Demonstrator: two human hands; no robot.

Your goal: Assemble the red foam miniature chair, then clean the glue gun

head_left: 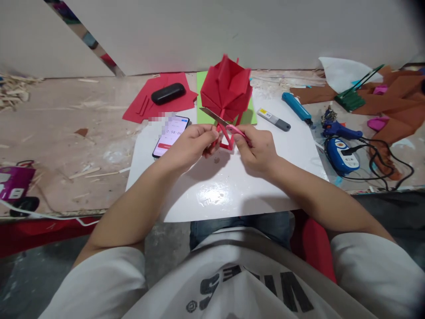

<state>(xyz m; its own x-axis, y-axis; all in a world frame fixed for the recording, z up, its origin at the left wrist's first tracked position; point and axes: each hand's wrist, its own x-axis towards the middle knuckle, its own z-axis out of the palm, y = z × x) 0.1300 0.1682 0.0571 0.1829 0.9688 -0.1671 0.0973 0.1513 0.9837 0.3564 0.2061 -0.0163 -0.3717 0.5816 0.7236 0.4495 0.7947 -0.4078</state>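
Note:
A folded red paper shape (226,87) stands upright above a white board (226,186). My left hand (191,144) is closed, pinching the shape's thin lower stem. My right hand (257,148) is wrapped round the pink handles of a pair of scissors (221,122). The metal blades point up and left, with their tips at the base of the red shape. Both hands hover over the middle of the board, close together.
A phone (171,135) lies left of my hands. Behind it are red paper sheets (156,104) with a black case (168,93), and a green sheet (201,99). To the right lie a grey cutter (274,119), a blue tool (297,107), a glue gun (340,150) and brown felt (395,104).

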